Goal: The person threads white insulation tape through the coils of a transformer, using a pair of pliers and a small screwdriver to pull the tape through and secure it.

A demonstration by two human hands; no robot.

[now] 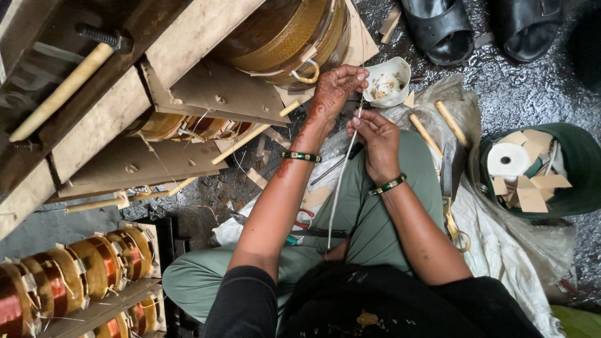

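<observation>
White sleeving, a thin tube, runs taut from the lap up to both hands: the right hand pinches it narrowly, while the left hand closes on its top end beside the copper coil, apparently threading a lead. Keeping it straight and tensioned should help. Tan card pieces and a white tape roll fill the green tub.

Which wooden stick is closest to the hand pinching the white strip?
The short stick lying slanted just right of the right hand on the plastic sheet. The other stick lies farther right, toward the green tub.
</observation>
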